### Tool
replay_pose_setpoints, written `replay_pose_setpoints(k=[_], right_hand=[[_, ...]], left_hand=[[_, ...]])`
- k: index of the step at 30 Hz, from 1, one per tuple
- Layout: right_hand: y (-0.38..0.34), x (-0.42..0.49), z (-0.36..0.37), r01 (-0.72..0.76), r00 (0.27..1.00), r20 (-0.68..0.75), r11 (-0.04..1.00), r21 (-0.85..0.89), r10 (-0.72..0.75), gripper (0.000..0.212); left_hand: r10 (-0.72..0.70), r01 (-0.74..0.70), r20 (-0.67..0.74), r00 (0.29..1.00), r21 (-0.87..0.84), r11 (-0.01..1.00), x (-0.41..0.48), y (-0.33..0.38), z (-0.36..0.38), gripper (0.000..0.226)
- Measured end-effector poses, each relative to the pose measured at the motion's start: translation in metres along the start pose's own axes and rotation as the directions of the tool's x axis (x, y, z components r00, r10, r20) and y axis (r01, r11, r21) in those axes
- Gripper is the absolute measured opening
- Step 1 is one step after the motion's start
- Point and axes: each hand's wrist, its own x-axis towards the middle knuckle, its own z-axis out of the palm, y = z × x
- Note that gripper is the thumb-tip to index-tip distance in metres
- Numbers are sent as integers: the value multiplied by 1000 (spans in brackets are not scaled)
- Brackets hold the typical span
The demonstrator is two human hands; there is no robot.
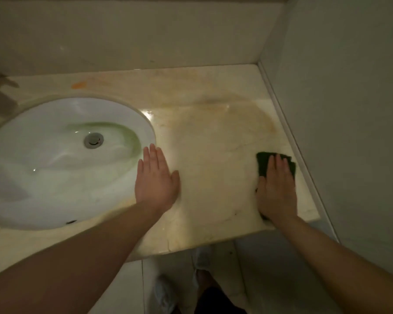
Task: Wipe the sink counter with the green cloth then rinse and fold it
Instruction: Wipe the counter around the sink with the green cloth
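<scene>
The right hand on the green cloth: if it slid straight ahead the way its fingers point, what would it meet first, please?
Probably the side wall: the right hand presses the green cloth near the counter's right edge, fingers pointing away.

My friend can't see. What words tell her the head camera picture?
A right hand presses a green cloth flat on a stained sink counter near the wall. The left hand rests flat beside the white sink.
</scene>
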Motion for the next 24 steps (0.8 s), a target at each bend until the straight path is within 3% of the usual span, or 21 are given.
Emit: replay_pose_setpoints(k=[2,6,12,15,18,21,24], right_hand=[[12,42,-7,-51,998,-21,998,24,52,65],[8,128,-15,61,998,1,998,-1,-61,66],[-60,218,-16,111,992,-50,994,-19,-112,63],[-123,205,-9,351,936,-21,935,-45,-353,61],[-169,164,-1,607,794,27,794,6,-607,61],[-162,114,0,727,680,93,685,48,-728,61],[-123,83,-2,656,742,139,753,57,-656,63]], left_hand=[[6,-6,0,1000,5,1000,-2,-1,3,74],[32,-32,-9,999,5,999,-1,1,2,74],[34,-33,-25,999,26,999,1,0,4,73],[35,-33,-36,999,39,999,2,1,4,73],[29,-28,-29,999,56,998,2,1,4,72],[20,-19,-24,1000,54,998,1,1,2,72],[27,-26,-18,999,45,999,0,3,0,71]])
